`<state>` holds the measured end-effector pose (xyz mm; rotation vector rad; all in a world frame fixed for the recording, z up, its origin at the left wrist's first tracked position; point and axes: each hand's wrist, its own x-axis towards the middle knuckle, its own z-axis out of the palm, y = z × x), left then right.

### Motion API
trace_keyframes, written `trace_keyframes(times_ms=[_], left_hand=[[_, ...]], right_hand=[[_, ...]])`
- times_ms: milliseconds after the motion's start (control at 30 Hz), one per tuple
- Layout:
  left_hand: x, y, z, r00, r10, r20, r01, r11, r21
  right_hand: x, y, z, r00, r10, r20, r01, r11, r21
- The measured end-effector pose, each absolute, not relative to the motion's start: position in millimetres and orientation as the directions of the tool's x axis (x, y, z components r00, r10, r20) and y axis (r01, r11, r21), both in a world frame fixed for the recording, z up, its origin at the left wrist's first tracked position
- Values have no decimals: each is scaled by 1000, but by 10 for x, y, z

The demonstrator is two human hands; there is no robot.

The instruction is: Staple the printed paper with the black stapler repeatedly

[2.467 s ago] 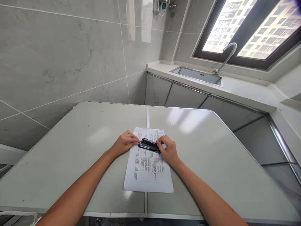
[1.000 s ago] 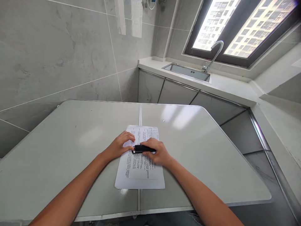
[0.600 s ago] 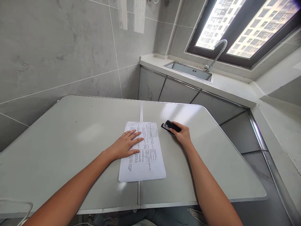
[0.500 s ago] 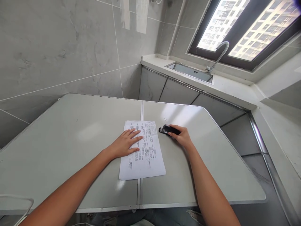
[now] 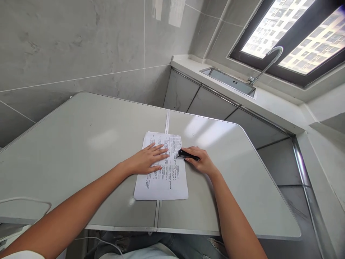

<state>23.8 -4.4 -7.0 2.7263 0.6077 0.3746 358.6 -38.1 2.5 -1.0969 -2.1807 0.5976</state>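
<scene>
Printed paper [image 5: 164, 185] lies across the seam of the pale folding table [image 5: 115, 126]; whether it is one sheet or several I cannot tell. My left hand [image 5: 148, 159] rests flat on its left half with the fingers spread. A black stapler [image 5: 188, 155] is in my right hand [image 5: 201, 160], gripped from the right. The stapler's front end is at the paper's right edge and overlaps the print there. Its lower jaw is mostly hidden, so how far the paper sits between the jaws does not show.
Past the table's far right side runs a white counter [image 5: 280, 109] with a sink [image 5: 231, 82] and a curved faucet [image 5: 269, 64] under a window. Grey tiled wall [image 5: 81, 46] stands behind. A white cable [image 5: 27, 198] loops at the lower left. Small staple-like bits [image 5: 193, 134] lie beyond the stapler.
My right hand has moved the stapler left, from beside the paper onto its right edge. My left hand stays spread on the paper. The camera view has tilted somewhat.
</scene>
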Motion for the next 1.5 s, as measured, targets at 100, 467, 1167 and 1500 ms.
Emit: trace_keyframes(times_ms=[100, 467, 1167, 1500], left_hand=[[269, -70, -61, 895, 420, 153, 344, -866, 364], [296, -92, -54, 898, 415, 146, 346, -871, 350], [301, -94, -65, 890, 416, 184, 332, -871, 363], [295, -89, -73, 888, 422, 184, 337, -869, 363]], right_hand=[[3517, -385, 14, -465, 814, 347, 570, 576, -586], [3361, -418, 0, -450, 824, 344, 642, 567, -516], [3240, -462, 119, -456, 850, 263, 763, 526, -377], [3050, -557, 77, -451, 845, 288, 847, 507, -161]])
